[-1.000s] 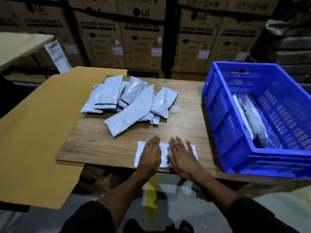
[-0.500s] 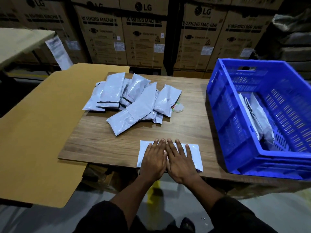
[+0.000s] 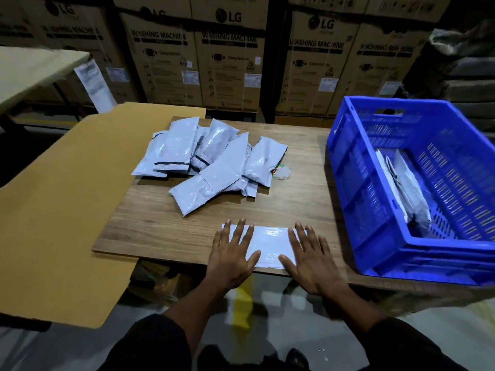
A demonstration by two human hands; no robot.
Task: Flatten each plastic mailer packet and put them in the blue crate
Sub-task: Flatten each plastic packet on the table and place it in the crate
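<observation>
A sheet of brown cardboard lies at the far left, its edge tucked under the wooden tabletop. Toward the back of the table sits a loose pile of grey plastic mailer packets, overlapping one another, with a small crumpled clear wrapper just beside the pile's right edge. At the near edge of the table lies one flat mailer packet. The left hand presses on its left end, fingers straight and spread, palm down. The right hand presses on its right end the same way, fingers straight and fanned; the two hands are apart, with the packet's bare middle between them. At the right stands the blue crate, on the table, holding a few grey packets leaning on edge inside it.
</observation>
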